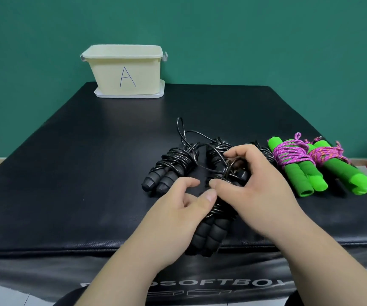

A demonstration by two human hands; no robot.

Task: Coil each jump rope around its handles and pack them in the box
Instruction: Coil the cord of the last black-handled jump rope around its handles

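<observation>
Found nearest, at the front edge of the padded worktop: left hand, curled under and round the foam handles of a black jump rope, thumb laid against the coils. Recorded beside it, on the same bundle: right hand, fingers bent over the upper wraps and pinching a loop of cord, thumb pressed on the coils. Could not tell whether resting on the worktop or lifted just clear.

Judged light. Handles: soft ridged foam, easy to grip, lying side by side. Cord: thin, smooth, springy, likely to spring loose if released. Best taken round the wrapped middle, clamping coils and both handles together; not by a loose loop.

Listed further back:
- second black rope, coiled, a slack loop left standing out behind;
- more black coils, partly hidden behind the right hand, count unclear;
- first green rope and second green rope, wound in pink cord, touching, at the right;
- cream box, marked A, open, set on its lid at the far left, well apart from the ropes; contents not visible.
</observation>
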